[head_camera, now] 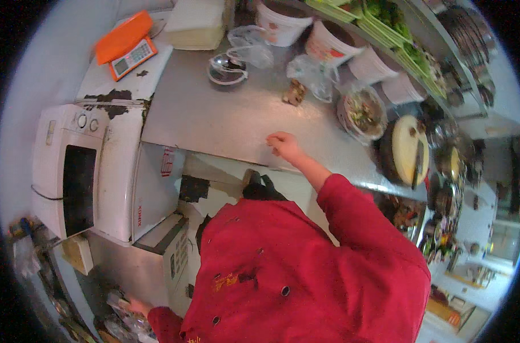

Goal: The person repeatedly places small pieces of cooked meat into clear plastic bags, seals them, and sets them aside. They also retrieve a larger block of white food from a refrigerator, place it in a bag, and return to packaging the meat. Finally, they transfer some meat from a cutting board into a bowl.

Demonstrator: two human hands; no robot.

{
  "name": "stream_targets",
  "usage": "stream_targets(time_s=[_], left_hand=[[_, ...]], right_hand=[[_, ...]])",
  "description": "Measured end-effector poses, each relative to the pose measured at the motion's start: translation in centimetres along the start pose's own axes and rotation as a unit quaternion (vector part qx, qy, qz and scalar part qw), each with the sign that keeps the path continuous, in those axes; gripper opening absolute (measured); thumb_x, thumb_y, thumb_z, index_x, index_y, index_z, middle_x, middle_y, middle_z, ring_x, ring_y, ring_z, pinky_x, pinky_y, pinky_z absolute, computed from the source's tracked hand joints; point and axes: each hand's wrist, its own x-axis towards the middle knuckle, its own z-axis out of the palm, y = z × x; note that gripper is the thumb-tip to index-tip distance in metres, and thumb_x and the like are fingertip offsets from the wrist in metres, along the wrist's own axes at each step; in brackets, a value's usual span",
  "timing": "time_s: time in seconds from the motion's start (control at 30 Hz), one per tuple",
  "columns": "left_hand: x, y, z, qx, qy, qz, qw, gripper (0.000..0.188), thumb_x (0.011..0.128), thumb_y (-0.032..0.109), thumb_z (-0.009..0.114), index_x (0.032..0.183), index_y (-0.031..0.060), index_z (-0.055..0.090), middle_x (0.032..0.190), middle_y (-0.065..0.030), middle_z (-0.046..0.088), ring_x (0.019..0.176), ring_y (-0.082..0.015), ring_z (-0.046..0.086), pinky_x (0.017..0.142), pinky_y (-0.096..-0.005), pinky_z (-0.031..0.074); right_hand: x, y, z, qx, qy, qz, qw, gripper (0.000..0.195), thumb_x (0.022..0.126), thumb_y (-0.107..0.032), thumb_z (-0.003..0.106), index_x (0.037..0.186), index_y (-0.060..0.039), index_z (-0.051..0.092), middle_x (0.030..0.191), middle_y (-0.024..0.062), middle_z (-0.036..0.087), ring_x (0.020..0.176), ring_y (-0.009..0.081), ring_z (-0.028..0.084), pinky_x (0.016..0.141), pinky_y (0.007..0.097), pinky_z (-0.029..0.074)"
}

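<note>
Over the front part of a stainless steel worktop (200, 111), my right hand (284, 146) hangs with loosely bent fingers and nothing visible in it. Beyond it on the steel lies a small brown and pale lump (295, 92), perhaps food. A steel bowl (227, 70) with a shiny utensil in it stands farther back. Low on the left, my left hand (138, 307) reaches down beside clear plastic packages (133, 321). It is small and blurred, so whether its fingers grip a package is unclear.
An orange scale (133, 53) and a white microwave (78, 167) stand left. White tubs (281, 23) and plastic bags (315, 75) line the back. To the right are a bag-lined tub of chopped food (363, 112) and a round chopping board (401, 150) bearing a cleaver (418, 163).
</note>
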Motion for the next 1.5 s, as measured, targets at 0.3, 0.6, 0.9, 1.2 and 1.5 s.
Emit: stream_targets(time_s=[0.3, 0.6, 0.9, 1.2, 1.5], left_hand=[[-13.1, 22.5, 18.3, -0.163, -0.376, 0.034, 0.912, 0.054, 0.098, 0.018, 0.066, 0.148, 0.0077, 0.050, 0.148, -0.0078, 0.053, 0.126, -0.0206, 0.055, 0.093, -0.0358, 0.050], [-26.4, 25.8, 20.5, -0.062, -0.544, 0.180, 0.817, 0.049, 0.098, 0.023, 0.065, 0.140, -0.0002, 0.057, 0.130, -0.0146, 0.068, 0.118, -0.0234, 0.066, 0.105, -0.0367, 0.050], [-29.9, -1.2, 5.1, -0.152, -0.273, -0.244, 0.918, 0.037, 0.094, 0.030, 0.067, 0.122, 0.0069, 0.068, 0.105, -0.0062, 0.070, 0.090, -0.0168, 0.066, 0.074, -0.0333, 0.053], [-28.2, -23.0, -1.6, -0.214, -0.199, -0.377, 0.879, 0.047, 0.089, 0.029, 0.069, 0.129, 0.0042, 0.066, 0.102, -0.0082, 0.070, 0.083, -0.0186, 0.066, 0.067, -0.0330, 0.053], [-14.5, -33.6, -15.8, -0.372, -0.040, -0.327, 0.868, 0.048, 0.094, 0.025, 0.068, 0.136, 0.0038, 0.059, 0.111, -0.0076, 0.070, 0.093, -0.0159, 0.067, 0.078, -0.0330, 0.055]], right_hand=[[7.7, -4.5, -3.3, -0.032, -0.047, -0.033, 0.998, 0.032, 0.099, -0.027, 0.058, 0.116, -0.0029, 0.072, 0.096, 0.0059, 0.072, 0.075, 0.0146, 0.065, 0.071, 0.0315, 0.055], [3.4, -3.9, 2.5, 0.038, -0.139, -0.036, 0.989, 0.059, 0.102, -0.015, 0.051, 0.158, -0.0059, 0.037, 0.094, 0.0137, 0.075, 0.073, 0.0163, 0.067, 0.070, 0.0299, 0.055], [2.3, -5.5, 19.1, -0.239, -0.486, -0.052, 0.839, 0.057, 0.105, -0.013, 0.045, 0.161, -0.0115, 0.034, 0.095, 0.0109, 0.074, 0.065, 0.0141, 0.063, 0.058, 0.0293, 0.051], [-13.0, -1.8, 36.9, -0.316, -0.539, -0.178, 0.760, 0.083, 0.091, -0.005, 0.063, 0.165, -0.0156, 0.026, 0.160, 0.0117, 0.045, 0.104, 0.0164, 0.066, 0.084, 0.0311, 0.056], [-35.5, 3.1, 61.2, -0.399, -0.686, -0.170, 0.584, 0.062, 0.097, -0.006, 0.058, 0.157, -0.0066, 0.041, 0.133, 0.0132, 0.065, 0.098, 0.0187, 0.070, 0.083, 0.0316, 0.056]])
